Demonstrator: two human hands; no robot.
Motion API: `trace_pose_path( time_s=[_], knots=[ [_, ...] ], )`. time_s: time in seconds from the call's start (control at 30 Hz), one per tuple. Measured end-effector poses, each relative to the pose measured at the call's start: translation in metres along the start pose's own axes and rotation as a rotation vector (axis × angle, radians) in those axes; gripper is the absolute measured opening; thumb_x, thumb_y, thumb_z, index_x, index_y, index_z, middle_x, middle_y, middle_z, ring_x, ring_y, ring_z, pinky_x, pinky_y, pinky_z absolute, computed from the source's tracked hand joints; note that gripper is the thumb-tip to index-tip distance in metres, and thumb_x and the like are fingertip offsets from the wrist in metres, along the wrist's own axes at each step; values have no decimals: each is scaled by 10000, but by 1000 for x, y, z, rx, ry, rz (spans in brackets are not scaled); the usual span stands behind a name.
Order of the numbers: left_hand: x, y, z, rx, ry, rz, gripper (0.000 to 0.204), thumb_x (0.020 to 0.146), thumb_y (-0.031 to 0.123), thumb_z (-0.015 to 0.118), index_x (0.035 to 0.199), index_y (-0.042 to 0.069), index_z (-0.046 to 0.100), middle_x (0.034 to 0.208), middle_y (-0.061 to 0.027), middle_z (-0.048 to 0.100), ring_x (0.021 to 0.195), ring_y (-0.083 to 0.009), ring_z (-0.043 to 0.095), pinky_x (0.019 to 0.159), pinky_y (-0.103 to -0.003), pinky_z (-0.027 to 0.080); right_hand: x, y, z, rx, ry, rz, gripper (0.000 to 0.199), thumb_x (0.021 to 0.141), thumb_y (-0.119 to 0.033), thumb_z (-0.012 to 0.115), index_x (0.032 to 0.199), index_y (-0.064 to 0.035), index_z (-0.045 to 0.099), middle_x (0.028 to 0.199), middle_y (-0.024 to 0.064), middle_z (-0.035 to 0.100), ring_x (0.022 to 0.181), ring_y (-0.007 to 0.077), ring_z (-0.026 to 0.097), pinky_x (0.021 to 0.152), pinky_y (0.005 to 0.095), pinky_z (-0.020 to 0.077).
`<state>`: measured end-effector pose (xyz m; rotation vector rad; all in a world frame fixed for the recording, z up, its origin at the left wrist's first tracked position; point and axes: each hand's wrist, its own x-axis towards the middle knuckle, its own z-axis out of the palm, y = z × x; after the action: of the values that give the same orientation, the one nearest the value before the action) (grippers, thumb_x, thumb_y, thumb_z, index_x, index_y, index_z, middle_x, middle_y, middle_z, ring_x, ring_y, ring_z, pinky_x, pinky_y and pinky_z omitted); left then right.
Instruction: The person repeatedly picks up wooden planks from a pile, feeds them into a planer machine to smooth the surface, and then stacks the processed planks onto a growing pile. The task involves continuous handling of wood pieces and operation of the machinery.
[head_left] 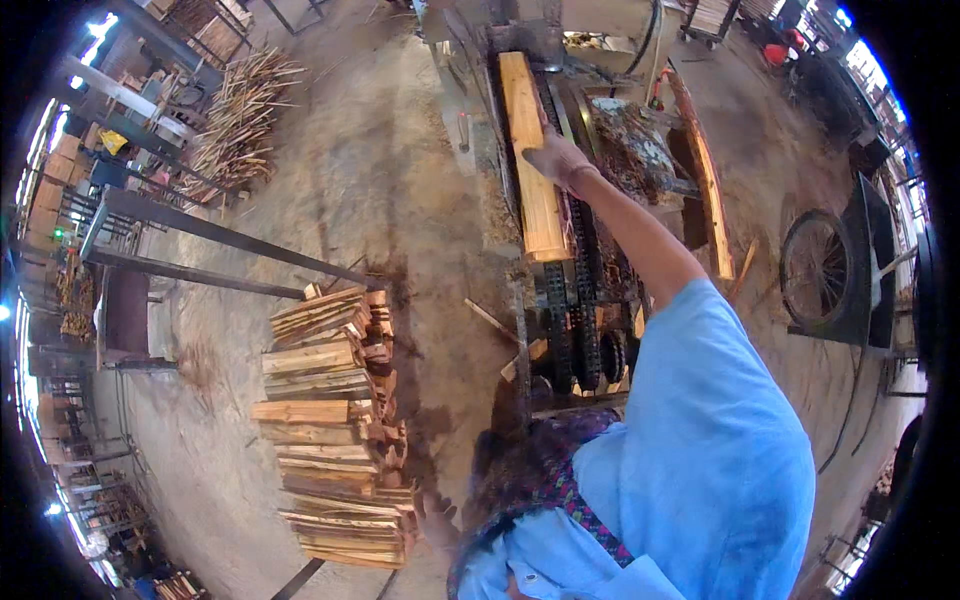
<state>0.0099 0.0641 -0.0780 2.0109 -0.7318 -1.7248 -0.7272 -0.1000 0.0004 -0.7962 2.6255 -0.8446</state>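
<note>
Head view: right grip [556, 157] on smooth pale plank [533, 190]

The right arm, in a blue sleeve, stretched forward, nearly straight. The right hand [556, 158] lay palm down, fingers closed. The left hand was out of view.

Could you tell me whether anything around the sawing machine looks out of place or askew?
Mostly scraps: a loose stick lies on the dirt floor beside the machine, and an offcut lies on its other side. The plank under the right hand lies straight along the track.
</note>
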Motion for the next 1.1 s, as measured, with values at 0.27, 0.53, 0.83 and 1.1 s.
trace_pose_path(
  time_s=[0.27, 0.53, 0.83, 1.1],
  knots=[
    [-38, 5, 34, -68, 69, 190, 315, 1053, 283, 610, 1282, 71, 647, 915, 7, 626, 780, -86, 567, 666, -282, 463, 3, 29, 51, -29, -26, -146, 701, 908, -411, 794, 1446, -13, 584, 1447, 250, 650, 1301, 416, 647, 1056, 497, 534],
    [-11, -40, 19, 312, 106, 155, 660, 1013, 269, 685, 1568, -33, 494, 1505, -234, 612, 1399, -343, 592, 1160, -372, 459, -12, 97, 38, 62, -149, -265, 582, 994, -263, 706, 1504, -17, 570, 1481, 226, 636, 1333, 348, 636, 1130, 469, 502],
    [8, -163, -89, -89, 251, -206, 781, 1015, 355, 721, 1637, 5, 404, 1292, -155, 696, 979, -217, 679, 830, -354, 564, -221, 55, 6, 95, 159, -625, 503, 1076, -151, 633, 1556, -20, 558, 1528, 200, 607, 1366, 296, 618, 1192, 443, 469],
    [85, -201, -237, -230, 330, -184, 871, 966, 429, 771, 1628, 3, 398, 1162, -105, 697, 925, -175, 650, 732, -340, 533, -469, -86, 166, 191, -582, -479, 477, 1034, -132, 725, 1487, -27, 621, 1411, 88, 685, 1276, 209, 646, 1107, 334, 482]
  ],
)
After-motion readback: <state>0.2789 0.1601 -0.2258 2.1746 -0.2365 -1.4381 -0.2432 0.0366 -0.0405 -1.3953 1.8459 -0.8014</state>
